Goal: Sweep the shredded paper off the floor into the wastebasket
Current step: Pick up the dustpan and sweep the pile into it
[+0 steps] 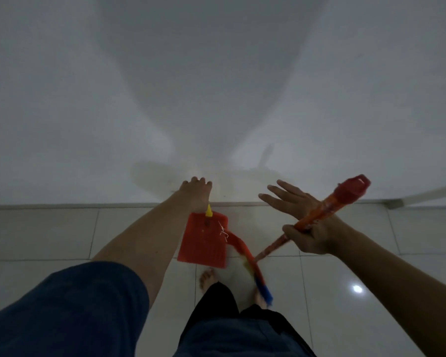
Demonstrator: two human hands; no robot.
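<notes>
L hand (195,191) grips the yellow handle of a flat red plastic dustpan (204,240) w/ white paper shreds (223,231) on it. R hand (308,235) holds the orange broom stick (319,217), its red brush head (247,258) just right of the pan. Another hand (289,199), fingers spread, is far of the R one.

Plain white wall (88,99), glossy pale floor tiles (371,253), lamp glare (357,289) on tile; dim.

The scene was dim and greyish. A broad soft shadow (211,86) spread up the wall (49,99). One small bright glare spot (357,289) shone on the glossy floor (371,253). The broom (258,266) was motion-blurred, and wide-angle distortion stretched the frame edges.
</notes>
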